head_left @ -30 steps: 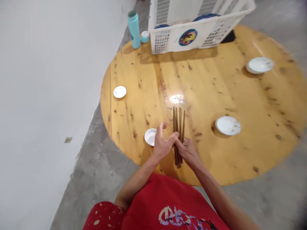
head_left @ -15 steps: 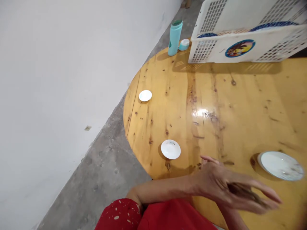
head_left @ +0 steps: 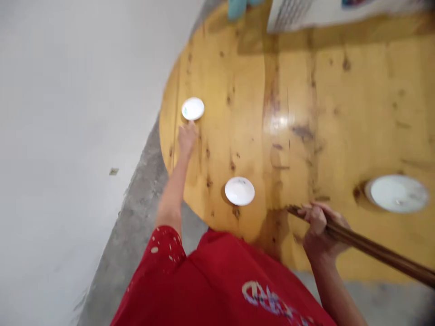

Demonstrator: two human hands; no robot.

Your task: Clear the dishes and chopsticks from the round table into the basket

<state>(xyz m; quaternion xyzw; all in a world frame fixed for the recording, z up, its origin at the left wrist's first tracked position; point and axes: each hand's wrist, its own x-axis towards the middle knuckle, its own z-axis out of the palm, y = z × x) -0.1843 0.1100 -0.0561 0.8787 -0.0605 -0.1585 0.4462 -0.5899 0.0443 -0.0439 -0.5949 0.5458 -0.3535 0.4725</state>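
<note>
In my right hand (head_left: 322,233) is a bundle of long brown wooden chopsticks (head_left: 374,248), slanting across the near right of the table, with the fingers closed round it. My left hand (head_left: 187,138) is stretched far out over the table's left end. Its fingertips are at the near rim of a small white dish (head_left: 193,108); motion blur hides whether they touch it or hold anything. Another small white bowl (head_left: 239,191) sits nearer me, between the two hands. To the right of my right hand stands a larger stack of white dishes (head_left: 398,194).
All this is on a wooden table (head_left: 251,136) with a rounded left end. At the back are a white plastic crate (head_left: 316,16) and a light blue bottle (head_left: 237,8), both cut off by the frame. A white wall (head_left: 68,136) runs along the left.
My left hand has swung from beside the right hand to the far left dish. The chopsticks in my right hand now show fully. The view has tilted down.
</note>
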